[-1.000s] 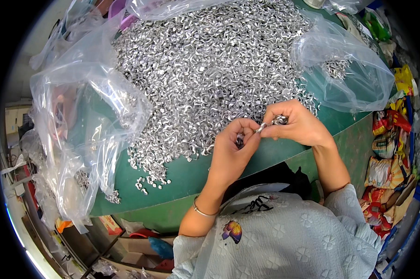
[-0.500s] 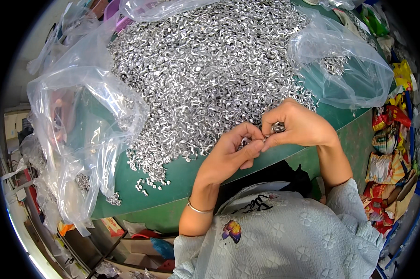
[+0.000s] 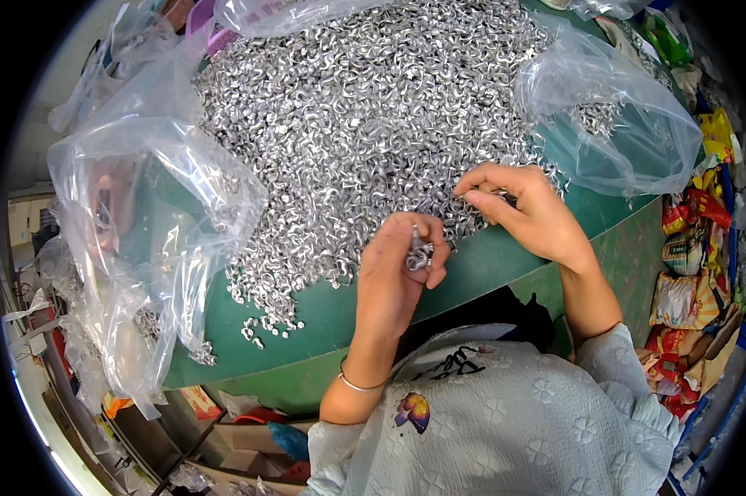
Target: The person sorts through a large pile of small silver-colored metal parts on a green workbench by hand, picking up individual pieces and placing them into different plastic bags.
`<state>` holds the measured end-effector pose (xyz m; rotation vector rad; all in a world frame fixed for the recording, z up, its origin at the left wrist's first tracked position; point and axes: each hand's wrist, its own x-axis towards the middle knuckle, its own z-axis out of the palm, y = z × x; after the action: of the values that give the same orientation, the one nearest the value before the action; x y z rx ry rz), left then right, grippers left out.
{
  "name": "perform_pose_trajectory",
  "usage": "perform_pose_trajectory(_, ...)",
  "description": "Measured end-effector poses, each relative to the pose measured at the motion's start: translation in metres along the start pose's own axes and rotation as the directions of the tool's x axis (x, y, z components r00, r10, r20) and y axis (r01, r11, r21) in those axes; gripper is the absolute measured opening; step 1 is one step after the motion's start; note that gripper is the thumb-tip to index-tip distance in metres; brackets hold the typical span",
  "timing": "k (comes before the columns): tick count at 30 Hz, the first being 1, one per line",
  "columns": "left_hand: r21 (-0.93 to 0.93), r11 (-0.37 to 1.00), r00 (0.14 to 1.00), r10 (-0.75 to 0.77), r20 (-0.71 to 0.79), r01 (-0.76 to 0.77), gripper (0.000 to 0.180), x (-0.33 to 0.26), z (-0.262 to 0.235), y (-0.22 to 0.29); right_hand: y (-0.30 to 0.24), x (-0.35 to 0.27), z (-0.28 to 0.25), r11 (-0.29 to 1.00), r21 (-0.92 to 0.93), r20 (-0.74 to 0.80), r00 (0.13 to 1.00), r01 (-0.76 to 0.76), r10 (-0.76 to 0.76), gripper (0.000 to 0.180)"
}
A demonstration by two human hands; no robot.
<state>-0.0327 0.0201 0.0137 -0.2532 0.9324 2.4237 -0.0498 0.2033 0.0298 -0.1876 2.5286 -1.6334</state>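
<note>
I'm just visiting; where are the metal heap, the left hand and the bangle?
Metal heap (image 3: 365,116): head view, on the pieces near its middle.
Left hand (image 3: 387,269): head view, middle of the hand.
Bangle (image 3: 359,387): head view, lower curve of its band.

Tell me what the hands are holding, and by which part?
The left hand cups several shiny metal pieces; the right hand seems to hold some too, mostly hidden. Which part of each is gripped can't be told.

On the table (image 3: 307,322), we see metal pieces (image 3: 365,124) heaped between a plastic bag (image 3: 154,273) at the left edge and a second bag (image 3: 584,78) near the right edge.
</note>
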Motion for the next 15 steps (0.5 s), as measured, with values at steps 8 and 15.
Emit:
perform_pose_trajectory(8, 0.548, 0.826, 0.967, 0.231, -0.112, -0.134, 0.011, -0.015, -0.022, -0.005, 0.004, -0.025, 0.024, 0.819, -0.548, 0.018, 0.982, 0.168, -0.189, 0.014)
perform_pose_trajectory(15, 0.951, 0.238, 0.888, 0.454, 0.069, -0.195, 0.010, -0.010, -0.011, -0.018, 0.022, -0.021, 0.023, 0.971, -0.205, -0.100, 0.984, 0.125, -0.148, 0.010)
